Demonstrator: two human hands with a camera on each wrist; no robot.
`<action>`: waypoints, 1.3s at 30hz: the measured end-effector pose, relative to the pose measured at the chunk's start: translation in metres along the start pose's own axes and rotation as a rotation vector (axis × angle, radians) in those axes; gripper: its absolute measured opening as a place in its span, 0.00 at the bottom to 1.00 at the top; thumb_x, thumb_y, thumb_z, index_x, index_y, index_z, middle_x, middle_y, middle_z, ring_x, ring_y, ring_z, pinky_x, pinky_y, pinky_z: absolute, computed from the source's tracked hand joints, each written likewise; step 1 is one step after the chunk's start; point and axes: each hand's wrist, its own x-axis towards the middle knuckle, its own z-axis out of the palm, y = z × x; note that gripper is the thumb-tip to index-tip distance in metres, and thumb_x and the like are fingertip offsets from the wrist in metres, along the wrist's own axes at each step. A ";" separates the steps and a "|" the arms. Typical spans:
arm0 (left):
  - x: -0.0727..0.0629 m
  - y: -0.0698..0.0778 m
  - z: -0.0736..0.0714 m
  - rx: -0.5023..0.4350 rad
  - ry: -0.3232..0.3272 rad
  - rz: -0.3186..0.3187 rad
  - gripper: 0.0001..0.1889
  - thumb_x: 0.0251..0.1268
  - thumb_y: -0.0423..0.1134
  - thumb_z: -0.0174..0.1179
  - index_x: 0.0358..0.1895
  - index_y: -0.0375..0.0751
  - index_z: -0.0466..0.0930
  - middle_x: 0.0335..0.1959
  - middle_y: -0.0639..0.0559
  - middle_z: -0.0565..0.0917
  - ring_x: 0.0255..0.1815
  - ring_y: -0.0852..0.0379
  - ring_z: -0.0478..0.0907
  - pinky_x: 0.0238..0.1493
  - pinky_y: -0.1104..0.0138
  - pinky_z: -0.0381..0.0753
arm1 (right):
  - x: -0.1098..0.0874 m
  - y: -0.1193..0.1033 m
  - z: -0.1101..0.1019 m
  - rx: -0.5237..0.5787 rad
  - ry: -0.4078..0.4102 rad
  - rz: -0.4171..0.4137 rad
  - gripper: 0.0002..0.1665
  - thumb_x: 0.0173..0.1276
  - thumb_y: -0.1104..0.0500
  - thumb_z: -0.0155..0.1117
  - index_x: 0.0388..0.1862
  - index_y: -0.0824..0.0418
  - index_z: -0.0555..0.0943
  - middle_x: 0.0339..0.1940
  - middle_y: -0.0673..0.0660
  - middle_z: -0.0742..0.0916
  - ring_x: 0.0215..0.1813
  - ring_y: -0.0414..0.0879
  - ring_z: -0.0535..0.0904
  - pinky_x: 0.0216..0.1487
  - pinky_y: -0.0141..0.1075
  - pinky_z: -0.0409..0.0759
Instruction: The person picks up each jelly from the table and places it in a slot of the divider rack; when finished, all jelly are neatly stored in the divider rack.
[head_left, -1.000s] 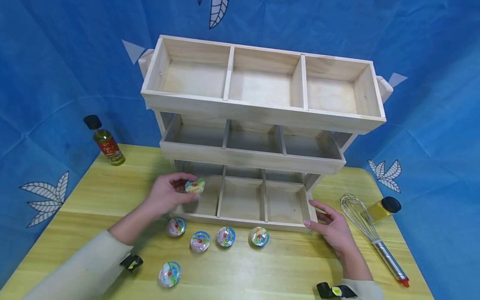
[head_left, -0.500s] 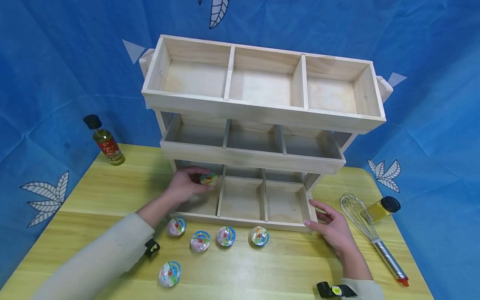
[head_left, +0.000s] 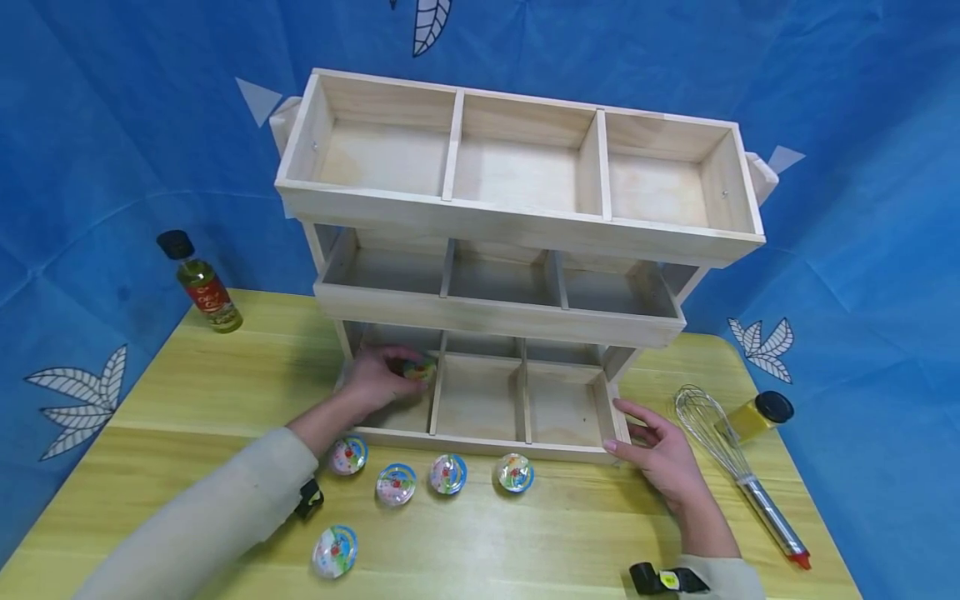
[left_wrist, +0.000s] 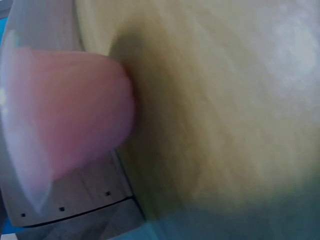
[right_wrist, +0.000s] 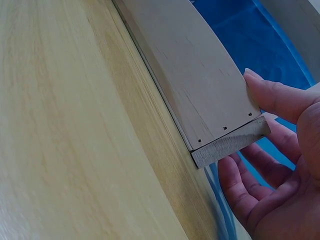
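My left hand (head_left: 377, 382) reaches into the left compartment of the bottom tier of a three-tier wooden shelf (head_left: 495, 310). It pinches a small jelly cup (head_left: 420, 369) with a yellow-green printed lid, close to the divider. At the tier's right end, my right hand (head_left: 663, 457) holds the corner, thumb at the front panel and fingers along the side board (right_wrist: 230, 142). Several more lidded jelly cups (head_left: 447, 474) lie on the table in front of the shelf. In the left wrist view, a pink jelly cup (left_wrist: 85, 110) fills the foreground, hiding part of the shelf's front.
An oil bottle (head_left: 202, 287) with a red label stands at the back left of the wooden table (head_left: 570, 533). To the right lie a metal whisk (head_left: 738, 475) and a black-capped jar (head_left: 757, 417) with yellow contents. A blue cloth (head_left: 847, 208) hangs behind.
My left hand has moved rightward into the left bottom compartment with the jelly cup, then slightly lower. My right hand has kept its place at the shelf's corner.
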 end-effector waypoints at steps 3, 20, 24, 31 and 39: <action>0.001 -0.003 0.003 0.022 0.007 -0.015 0.21 0.47 0.33 0.78 0.48 0.41 0.86 0.47 0.47 0.83 0.48 0.47 0.77 0.49 0.56 0.79 | 0.000 0.000 0.000 0.000 -0.001 0.005 0.41 0.60 0.66 0.76 0.72 0.65 0.70 0.71 0.68 0.71 0.65 0.64 0.72 0.47 0.34 0.83; 0.009 -0.014 0.009 0.008 0.029 -0.047 0.23 0.42 0.29 0.79 0.47 0.37 0.84 0.46 0.44 0.83 0.48 0.45 0.79 0.52 0.55 0.79 | 0.001 0.001 -0.001 0.014 -0.004 -0.003 0.42 0.59 0.66 0.76 0.72 0.66 0.70 0.71 0.68 0.70 0.65 0.64 0.72 0.48 0.35 0.83; 0.007 -0.012 0.008 0.027 0.031 -0.056 0.25 0.41 0.31 0.80 0.47 0.37 0.82 0.45 0.43 0.83 0.48 0.45 0.78 0.51 0.55 0.78 | 0.001 0.002 -0.001 0.014 0.000 0.006 0.42 0.59 0.66 0.76 0.72 0.66 0.70 0.71 0.68 0.71 0.65 0.64 0.72 0.48 0.36 0.83; -0.007 -0.001 -0.003 0.066 0.050 -0.004 0.28 0.42 0.32 0.79 0.52 0.36 0.80 0.48 0.42 0.83 0.49 0.44 0.79 0.53 0.53 0.79 | 0.000 0.003 0.000 0.015 0.009 0.016 0.42 0.59 0.67 0.76 0.72 0.65 0.70 0.71 0.67 0.71 0.65 0.63 0.72 0.48 0.35 0.83; -0.034 0.013 -0.024 0.047 0.077 0.062 0.30 0.48 0.31 0.76 0.57 0.30 0.76 0.52 0.34 0.80 0.53 0.38 0.77 0.54 0.52 0.79 | 0.000 0.001 0.000 0.004 0.014 0.009 0.42 0.59 0.66 0.77 0.71 0.64 0.71 0.71 0.69 0.71 0.65 0.65 0.72 0.48 0.34 0.82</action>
